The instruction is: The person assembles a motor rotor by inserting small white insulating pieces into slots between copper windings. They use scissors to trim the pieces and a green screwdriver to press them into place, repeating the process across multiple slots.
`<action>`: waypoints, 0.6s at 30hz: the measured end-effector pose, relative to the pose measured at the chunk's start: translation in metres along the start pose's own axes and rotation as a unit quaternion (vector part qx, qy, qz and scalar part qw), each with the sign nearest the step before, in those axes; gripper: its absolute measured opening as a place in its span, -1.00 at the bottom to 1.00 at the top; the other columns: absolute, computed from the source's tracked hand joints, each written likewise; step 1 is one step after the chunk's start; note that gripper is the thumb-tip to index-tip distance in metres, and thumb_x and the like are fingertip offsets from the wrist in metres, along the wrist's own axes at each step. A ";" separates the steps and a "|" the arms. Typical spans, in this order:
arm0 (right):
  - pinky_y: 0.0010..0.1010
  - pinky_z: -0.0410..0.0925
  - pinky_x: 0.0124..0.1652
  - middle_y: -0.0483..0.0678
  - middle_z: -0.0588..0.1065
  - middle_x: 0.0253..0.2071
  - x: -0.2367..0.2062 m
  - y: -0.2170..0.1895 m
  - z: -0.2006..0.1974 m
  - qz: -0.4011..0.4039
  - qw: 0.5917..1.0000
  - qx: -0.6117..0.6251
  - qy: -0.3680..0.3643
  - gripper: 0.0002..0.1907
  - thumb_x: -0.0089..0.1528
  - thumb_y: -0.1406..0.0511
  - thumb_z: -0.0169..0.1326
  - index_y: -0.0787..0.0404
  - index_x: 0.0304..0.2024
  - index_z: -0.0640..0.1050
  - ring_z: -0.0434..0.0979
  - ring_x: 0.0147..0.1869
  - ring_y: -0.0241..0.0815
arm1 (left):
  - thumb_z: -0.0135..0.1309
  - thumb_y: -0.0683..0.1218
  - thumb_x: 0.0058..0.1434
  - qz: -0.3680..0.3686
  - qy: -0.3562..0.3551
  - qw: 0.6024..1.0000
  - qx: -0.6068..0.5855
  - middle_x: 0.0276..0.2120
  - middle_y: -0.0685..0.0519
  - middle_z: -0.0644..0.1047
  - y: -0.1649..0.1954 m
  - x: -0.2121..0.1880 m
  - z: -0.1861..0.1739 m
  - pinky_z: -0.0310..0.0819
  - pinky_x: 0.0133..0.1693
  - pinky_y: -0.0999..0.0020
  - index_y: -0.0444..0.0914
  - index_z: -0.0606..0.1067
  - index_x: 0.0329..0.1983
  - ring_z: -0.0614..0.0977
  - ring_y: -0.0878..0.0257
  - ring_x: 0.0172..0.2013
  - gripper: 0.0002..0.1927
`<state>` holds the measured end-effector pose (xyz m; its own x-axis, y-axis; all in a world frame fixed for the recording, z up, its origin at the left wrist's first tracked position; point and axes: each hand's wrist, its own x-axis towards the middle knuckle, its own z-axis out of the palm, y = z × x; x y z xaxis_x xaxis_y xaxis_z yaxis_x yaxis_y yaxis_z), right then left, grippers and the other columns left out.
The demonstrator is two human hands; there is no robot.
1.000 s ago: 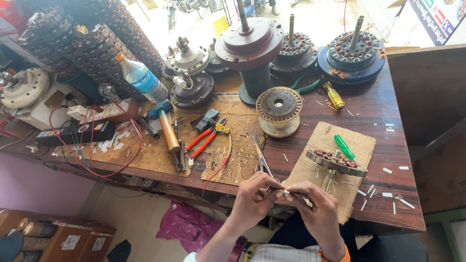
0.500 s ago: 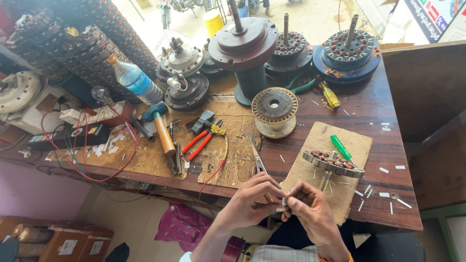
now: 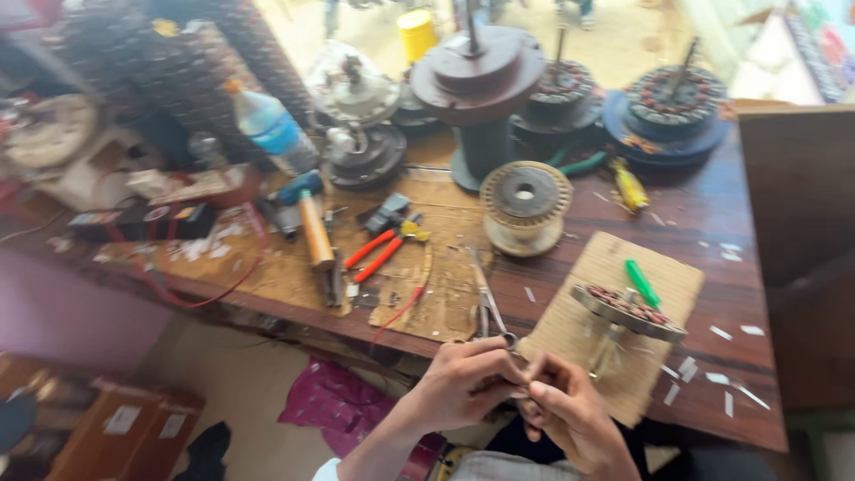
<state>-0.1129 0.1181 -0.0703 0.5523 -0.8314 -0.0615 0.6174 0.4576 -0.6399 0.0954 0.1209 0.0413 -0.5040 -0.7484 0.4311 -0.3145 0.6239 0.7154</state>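
My left hand (image 3: 463,385) and my right hand (image 3: 563,408) meet at the workbench's near edge, fingertips pinched together on a small thin piece that is too blurred to make out. Just above them lie metal scissors (image 3: 486,301). To the right, a flat wound stator disc (image 3: 629,312) rests on a woven mat (image 3: 588,294) with a green-handled screwdriver (image 3: 641,283) beside it.
On the wooden bench (image 3: 748,294) stand a wire spool (image 3: 525,203), red-handled pliers (image 3: 378,254), a hammer (image 3: 312,223), a plastic bottle (image 3: 272,125), several motor housings at the back, and paper scraps at the right. A pink bag (image 3: 334,405) lies on the floor.
The view has swung, so the bench sits more to the right and blurred. My hands have closed together and dropped slightly toward me at the bench edge.
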 end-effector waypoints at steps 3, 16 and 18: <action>-0.47 0.41 -0.54 -0.04 0.47 -0.39 0.004 0.001 0.001 -0.024 0.999 0.012 -0.028 -0.78 0.27 0.33 0.17 0.33 -0.18 0.42 0.47 -0.47 -0.32 | 0.26 -0.27 0.19 -0.013 0.031 0.999 -0.042 -0.37 0.03 0.47 -0.009 -0.001 0.011 0.45 -0.34 0.29 -0.26 0.51 -0.26 0.60 0.12 -0.36 -0.85; -0.46 0.44 -0.41 0.06 0.53 -0.34 -0.062 -0.037 -0.023 -0.216 0.964 -0.145 0.044 -0.96 0.35 0.43 0.03 0.31 -0.19 0.44 0.48 -0.39 -0.29 | 0.34 0.12 0.14 0.152 -0.067 0.979 0.119 0.20 0.12 0.47 -0.031 0.069 0.011 0.38 0.27 0.08 -0.04 0.51 0.10 0.40 0.05 0.24 -0.52; -0.47 0.40 -0.44 0.04 0.51 -0.36 -0.073 -0.040 -0.027 -0.219 0.953 -0.195 0.081 -0.98 0.35 0.46 0.03 0.30 -0.20 0.44 0.41 -0.44 -0.33 | 0.33 0.14 0.15 0.151 -0.065 0.979 0.117 0.24 0.12 0.44 -0.033 0.088 0.009 0.35 0.29 0.08 -0.02 0.46 0.21 0.38 0.03 0.25 -0.43</action>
<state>-0.1932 0.1518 -0.0604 0.1766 -0.9679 0.1789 0.4960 -0.0695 -0.8655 0.0541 0.0365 0.0513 -0.6957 -0.4962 0.5194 -0.3034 0.8584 0.4137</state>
